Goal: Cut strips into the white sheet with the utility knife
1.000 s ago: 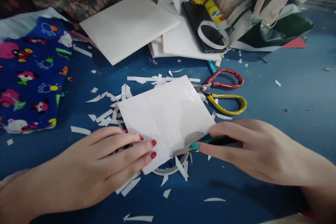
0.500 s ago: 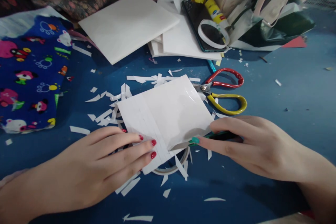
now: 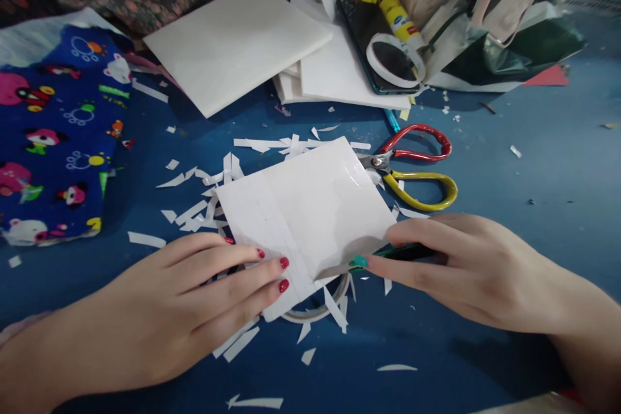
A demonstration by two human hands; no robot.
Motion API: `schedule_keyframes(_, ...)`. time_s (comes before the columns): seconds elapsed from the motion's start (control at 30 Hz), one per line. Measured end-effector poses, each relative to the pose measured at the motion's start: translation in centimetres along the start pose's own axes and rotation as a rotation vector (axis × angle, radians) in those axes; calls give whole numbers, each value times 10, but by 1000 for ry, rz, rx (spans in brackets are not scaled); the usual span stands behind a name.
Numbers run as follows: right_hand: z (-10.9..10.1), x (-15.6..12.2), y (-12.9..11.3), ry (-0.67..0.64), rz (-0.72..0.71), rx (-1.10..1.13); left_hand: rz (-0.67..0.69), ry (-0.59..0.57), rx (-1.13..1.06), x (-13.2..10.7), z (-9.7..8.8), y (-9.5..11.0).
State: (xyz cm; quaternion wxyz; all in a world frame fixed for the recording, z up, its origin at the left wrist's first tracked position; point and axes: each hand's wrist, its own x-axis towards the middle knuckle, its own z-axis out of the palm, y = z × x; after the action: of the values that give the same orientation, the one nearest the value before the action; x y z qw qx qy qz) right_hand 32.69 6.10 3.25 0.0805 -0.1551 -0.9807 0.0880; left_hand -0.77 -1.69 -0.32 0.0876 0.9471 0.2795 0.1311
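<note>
A white square sheet with a glossy taped face lies on the blue table. My left hand presses flat on its near left corner, fingers stretched out. My right hand pinches a slim dark green tool at the sheet's right corner, fingers closed round it. A roll of tape peeks out from under the sheet's near edge.
Scissors with a red and a yellow handle lie just right of the sheet. White foam boards, a phone, a tape ring and a glue stick sit behind. Patterned blue cloth lies left. Paper scraps litter the table.
My right hand with the tool has slid a little up and left along the sheet's near right edge. The left hand has stayed put.
</note>
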Motion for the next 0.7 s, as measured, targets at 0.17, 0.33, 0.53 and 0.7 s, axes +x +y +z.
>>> schedule_keyframes(0.17,-2,-1,1,-4,-7,-7,-4,16,-8,4,0,0)
schedule_keyframes(0.33,-2,-1,2,-29,-19,-15,22,26,6,0,0,-1)
schedule_keyframes(0.53,0,-1,0,-2,1,-6,4,10,5,3,-1,-2)
schedule_keyframes(0.7,-3,-1,1,-20,-23,-7,4,12,11,4,0,-2)
